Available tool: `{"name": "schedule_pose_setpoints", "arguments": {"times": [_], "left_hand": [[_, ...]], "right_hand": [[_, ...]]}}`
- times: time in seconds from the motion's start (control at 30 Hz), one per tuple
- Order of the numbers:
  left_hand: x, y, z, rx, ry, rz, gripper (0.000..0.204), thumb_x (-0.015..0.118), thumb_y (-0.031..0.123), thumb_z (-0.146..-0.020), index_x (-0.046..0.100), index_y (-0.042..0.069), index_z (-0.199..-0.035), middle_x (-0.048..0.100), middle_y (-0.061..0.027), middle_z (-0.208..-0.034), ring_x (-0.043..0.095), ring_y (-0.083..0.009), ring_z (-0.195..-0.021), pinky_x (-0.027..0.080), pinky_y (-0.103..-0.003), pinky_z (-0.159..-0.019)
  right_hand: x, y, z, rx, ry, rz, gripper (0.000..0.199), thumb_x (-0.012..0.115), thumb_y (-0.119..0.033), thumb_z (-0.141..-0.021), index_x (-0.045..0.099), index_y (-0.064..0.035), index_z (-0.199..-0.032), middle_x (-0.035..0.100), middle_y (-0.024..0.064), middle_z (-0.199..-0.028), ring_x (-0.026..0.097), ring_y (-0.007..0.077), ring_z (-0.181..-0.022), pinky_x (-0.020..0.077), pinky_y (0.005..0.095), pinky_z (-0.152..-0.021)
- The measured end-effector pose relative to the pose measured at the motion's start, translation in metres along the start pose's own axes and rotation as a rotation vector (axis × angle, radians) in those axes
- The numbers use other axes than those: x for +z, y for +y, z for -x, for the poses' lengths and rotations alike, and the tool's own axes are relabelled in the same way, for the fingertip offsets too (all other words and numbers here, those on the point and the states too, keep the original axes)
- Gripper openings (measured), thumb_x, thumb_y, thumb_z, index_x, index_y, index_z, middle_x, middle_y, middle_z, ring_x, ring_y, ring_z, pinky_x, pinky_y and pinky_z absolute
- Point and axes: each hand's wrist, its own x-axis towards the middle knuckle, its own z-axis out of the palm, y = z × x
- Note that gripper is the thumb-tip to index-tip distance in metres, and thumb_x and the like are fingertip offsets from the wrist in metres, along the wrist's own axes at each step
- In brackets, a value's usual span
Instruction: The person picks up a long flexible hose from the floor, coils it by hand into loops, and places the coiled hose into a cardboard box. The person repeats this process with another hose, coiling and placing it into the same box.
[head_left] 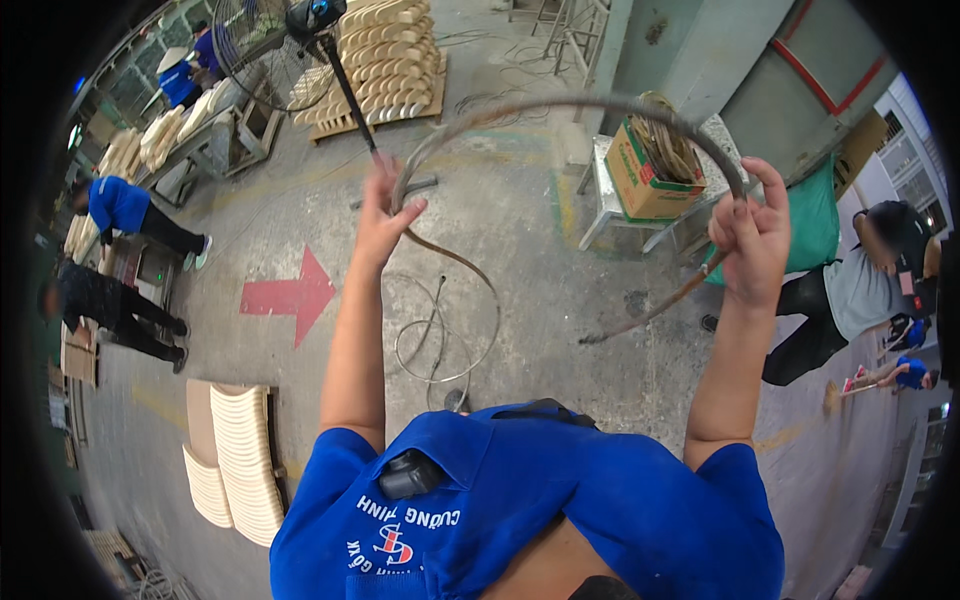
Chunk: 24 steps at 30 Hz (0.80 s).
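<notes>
A brownish-grey hose point(580, 101) arches up between my raised arms. My left hand point(380, 215) is closed round its left side, thumb pointing inward and fingers partly blurred. Below this grip, a thinner length curves down to a loose coil point(440, 350) on the floor. On the other side, my right hand point(750, 235) pinches the hose, with some fingers curled and the index finger raised. From there a short length slants down and left to a dark, frayed-looking end in mid-air.
A cardboard box point(640, 180) of coiled strips stands on a small metal table, beside a green sack point(812, 220). Pale curved wooden pieces are stacked on a pallet point(385, 60) and at lower left point(245, 460). A fan point(275, 50) stands ahead; several people work at both sides.
</notes>
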Motion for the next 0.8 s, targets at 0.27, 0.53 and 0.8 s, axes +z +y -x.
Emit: {"name": "schedule_pose_setpoints", "arguments": {"times": [0.27, 0.53, 0.8], "left_hand": [[0.048, -0.043, 0.034, -0.575, -0.705, 0.675, 0.015, 0.054, 0.022, -0.087, 0.049, 0.009, -0.092, 0.042, 0.0033, -0.068, 0.041, -0.0085, -0.062, 0.037, -0.021, -0.061], [0.066, 0.023, 0.058, -0.202, -0.719, 0.657, 0.041, 0.052, 0.005, -0.07, 0.044, 0.009, -0.11, 0.052, -0.0038, -0.101, 0.039, -0.007, -0.069, 0.034, -0.021, -0.062], [0.045, 0.01, 0.028, -0.442, -0.073, 0.202, 0.037, 0.052, 0.032, -0.092, 0.049, 0.008, -0.064, 0.046, 0.0017, -0.05, 0.039, -0.0075, -0.046, 0.029, -0.025, -0.045]], "right_hand": [[-0.062, 0.075, -0.013, 0.327, 0.663, -0.694, 0.025, 0.052, -0.02, -0.091, 0.039, -0.0112, -0.071, 0.032, -0.0033, -0.057, 0.025, 0.0072, -0.042, 0.023, 0.0219, -0.041], [-0.063, 0.198, 0.051, 0.441, 0.986, -0.569, 0.02, 0.046, -0.025, -0.094, 0.041, -0.0102, -0.081, 0.033, -0.0026, -0.055, 0.024, 0.0086, -0.04, 0.0238, 0.0242, -0.04], [0.031, 0.225, 0.084, 0.186, 0.385, 1.24, 0.073, 0.063, -0.031, -0.082, 0.024, -0.0022, -0.136, 0.025, 0.0224, -0.136, 0.023, 0.0366, -0.127, 0.0231, 0.0484, -0.101]]}}
